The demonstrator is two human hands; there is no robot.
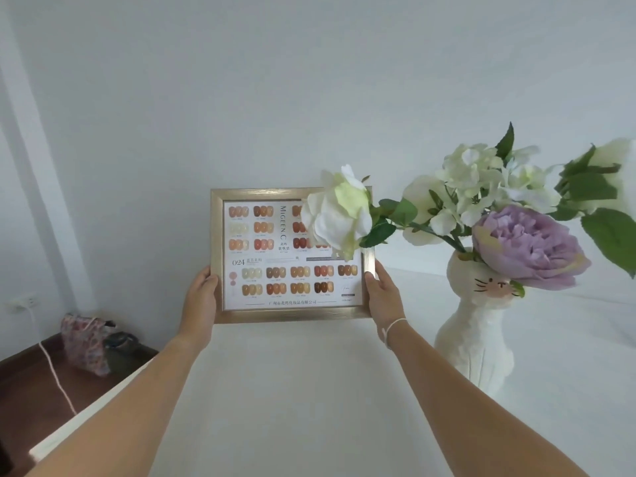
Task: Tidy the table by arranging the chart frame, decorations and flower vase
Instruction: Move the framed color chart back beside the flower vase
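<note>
The chart frame (275, 256) is gold-edged and shows rows of nail colour swatches. It stands upright at the far side of the white table (292, 390), facing me. My left hand (201, 304) grips its lower left edge and my right hand (383, 297) grips its lower right edge. To the right stands the flower vase (478, 339), a white cat-shaped one, holding white flowers (340, 215) and a purple bloom (526, 246). One white flower hangs in front of the frame's upper right corner.
A plain white wall (275, 98) rises close behind the frame. On the floor at the left lie a floral bag (86, 342) and a white cable (55, 376) running from a wall socket (20, 304).
</note>
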